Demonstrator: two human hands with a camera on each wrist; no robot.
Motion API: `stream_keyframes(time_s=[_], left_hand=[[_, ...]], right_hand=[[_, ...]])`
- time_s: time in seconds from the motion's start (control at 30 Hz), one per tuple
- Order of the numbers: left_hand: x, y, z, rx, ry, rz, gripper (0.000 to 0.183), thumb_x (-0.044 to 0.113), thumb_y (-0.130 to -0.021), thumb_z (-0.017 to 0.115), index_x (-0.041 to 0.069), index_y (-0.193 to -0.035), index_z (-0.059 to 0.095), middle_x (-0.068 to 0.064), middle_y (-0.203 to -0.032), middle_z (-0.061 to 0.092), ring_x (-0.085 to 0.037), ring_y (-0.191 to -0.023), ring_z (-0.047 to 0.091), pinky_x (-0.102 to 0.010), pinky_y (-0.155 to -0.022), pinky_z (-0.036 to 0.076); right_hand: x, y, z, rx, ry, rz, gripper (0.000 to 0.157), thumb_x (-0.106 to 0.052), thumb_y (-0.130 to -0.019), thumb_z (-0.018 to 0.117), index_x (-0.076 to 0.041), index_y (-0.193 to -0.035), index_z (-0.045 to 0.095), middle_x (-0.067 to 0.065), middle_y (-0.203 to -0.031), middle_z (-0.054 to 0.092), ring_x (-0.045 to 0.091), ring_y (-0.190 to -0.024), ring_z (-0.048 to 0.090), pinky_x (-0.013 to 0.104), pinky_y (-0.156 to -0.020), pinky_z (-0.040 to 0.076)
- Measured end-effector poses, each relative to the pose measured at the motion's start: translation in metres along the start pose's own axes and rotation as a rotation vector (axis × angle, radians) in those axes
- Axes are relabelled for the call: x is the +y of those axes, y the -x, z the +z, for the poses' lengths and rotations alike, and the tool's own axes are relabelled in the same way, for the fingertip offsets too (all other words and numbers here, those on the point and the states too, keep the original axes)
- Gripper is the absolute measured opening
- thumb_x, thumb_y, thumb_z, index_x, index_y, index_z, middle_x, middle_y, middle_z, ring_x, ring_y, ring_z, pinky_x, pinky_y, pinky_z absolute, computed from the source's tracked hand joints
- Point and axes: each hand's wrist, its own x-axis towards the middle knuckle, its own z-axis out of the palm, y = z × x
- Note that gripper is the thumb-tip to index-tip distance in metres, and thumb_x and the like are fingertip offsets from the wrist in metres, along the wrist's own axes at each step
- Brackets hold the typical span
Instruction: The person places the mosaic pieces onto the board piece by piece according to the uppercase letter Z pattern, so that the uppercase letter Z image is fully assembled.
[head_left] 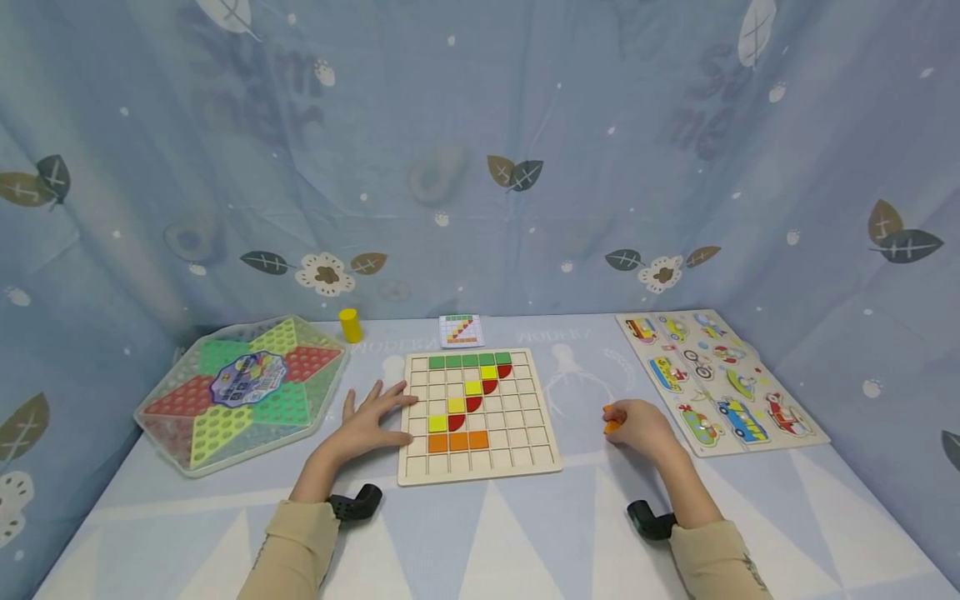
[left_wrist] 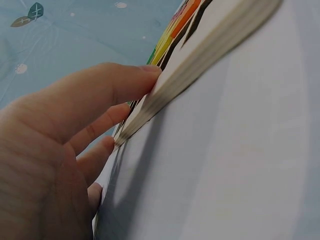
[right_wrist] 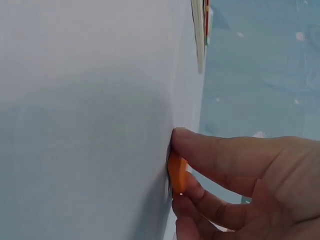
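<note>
A wooden grid board [head_left: 517, 454] lies flat on the table, with green, yellow, red and orange pieces set in it. The left hand [head_left: 367, 423] rests at the board's left edge, thumb and fingers spread and touching the rim. In the left wrist view, the thumb [left_wrist: 125, 82] lies along the board's edge [left_wrist: 190, 70]. To the right of the board, the right hand [head_left: 641, 427] pinches an orange piece [right_wrist: 177, 172] low at the table surface. From the head, orange [head_left: 612, 427] shows at the fingertips; how many pieces are there I cannot tell.
Behind the board stands a small pattern card [head_left: 462, 342]. A yellow cylinder [head_left: 350, 325] is at the back left, beside a hexagonal star game board [head_left: 180, 446]. A picture puzzle board [head_left: 720, 446] lies right of the right hand. A blue curtain [head_left: 480, 100] hangs behind.
</note>
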Motion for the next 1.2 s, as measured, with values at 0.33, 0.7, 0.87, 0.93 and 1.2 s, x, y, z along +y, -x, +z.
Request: stream_keyframes(time_s=[0.33, 0.7, 0.87, 0.93, 1.2], left_hand=[[-0.002, 0.001, 0.001, -0.005, 0.011, -0.015, 0.063, 0.033, -0.073, 0.073, 0.014, -0.13, 0.053, -0.012, -0.151, 0.025, -0.042, -0.139, 0.0, -0.059, -0.101, -0.021], [-0.002, 0.0, 0.001, -0.003, 0.005, -0.008, 0.063, 0.033, -0.073, 0.073, 0.013, -0.129, 0.053, -0.014, -0.15, 0.026, -0.043, -0.139, 0.001, -0.06, -0.101, -0.02], [-0.002, 0.0, 0.001, 0.001, 0.003, 0.003, 0.063, 0.034, -0.073, 0.073, 0.013, -0.129, 0.053, -0.014, -0.15, 0.026, -0.044, -0.138, 0.002, -0.06, -0.1, -0.02], [-0.001, 0.0, 0.001, 0.0, 0.004, 0.002, 0.063, 0.034, -0.073, 0.073, 0.013, -0.129, 0.054, -0.014, -0.15, 0.026, -0.043, -0.138, 0.002, -0.06, -0.101, -0.02], [0.001, 0.001, 0.0, -0.001, 0.009, -0.004, 0.063, 0.033, -0.073, 0.073, 0.013, -0.129, 0.054, -0.014, -0.15, 0.026, -0.044, -0.138, 0.001, -0.06, -0.1, -0.02]], right_hand=[[-0.027, -0.013, 0.011, 0.012, -0.213, 0.026, 0.021, -0.005, -0.076, 0.073, -0.002, -0.095, 0.065, 0.007, -0.082, 0.06, 0.018, -0.071, 0.053, 0.028, -0.062, 0.046], [-0.08, -0.019, 0.038, -0.118, -0.464, -0.019, 0.013, -0.005, -0.078, 0.072, -0.003, -0.088, 0.064, 0.005, -0.073, 0.063, 0.016, -0.068, 0.058, 0.028, -0.063, 0.05], [-0.103, -0.018, 0.053, -0.205, -0.421, -0.081, 0.005, -0.005, -0.08, 0.07, -0.006, -0.085, 0.07, 0.003, -0.077, 0.061, 0.016, -0.073, 0.053, 0.025, -0.065, 0.046], [-0.109, -0.018, 0.058, -0.225, -0.385, -0.103, 0.004, -0.007, -0.08, 0.071, -0.006, -0.083, 0.07, 0.002, -0.077, 0.061, 0.016, -0.072, 0.052, 0.024, -0.062, 0.045], [-0.122, -0.017, 0.066, -0.185, -0.198, -0.146, 0.003, -0.008, -0.077, 0.073, -0.006, -0.078, 0.071, 0.0, -0.073, 0.061, 0.015, -0.066, 0.05, 0.023, -0.059, 0.044]])
